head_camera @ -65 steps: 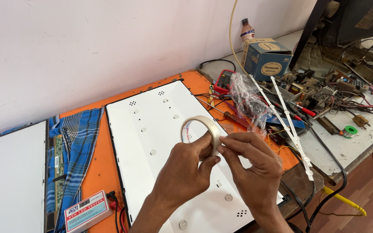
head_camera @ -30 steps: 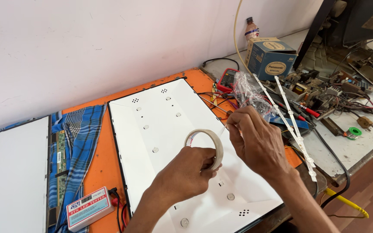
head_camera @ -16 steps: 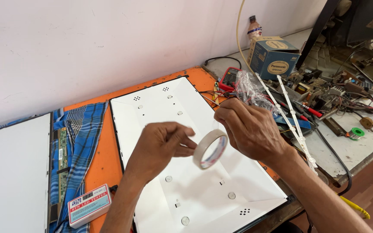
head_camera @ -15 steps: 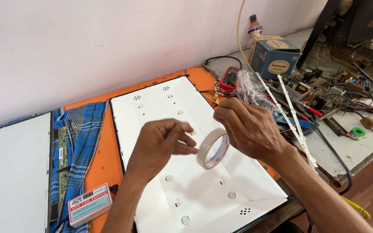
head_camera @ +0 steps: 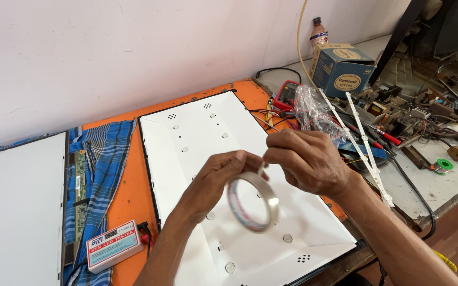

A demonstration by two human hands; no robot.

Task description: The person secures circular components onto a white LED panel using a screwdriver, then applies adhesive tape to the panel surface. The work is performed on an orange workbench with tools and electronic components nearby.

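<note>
Here the left hand [head_camera: 216, 177] grips the clear tape roll [head_camera: 253, 201] above the white backlight panel [head_camera: 197, 132], w/ the right hand [head_camera: 306, 159] pinched at its top edge, prob. to find the loose end.

Blue cardboard box [head_camera: 340, 66] with oval yellow labels stands back right; white-and-red labelled tester box [head_camera: 113, 246] lies front left.

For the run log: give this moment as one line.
left hand: holds tape roll | right hand: pinches tape end at roll | below: white panel on orange table
</note>
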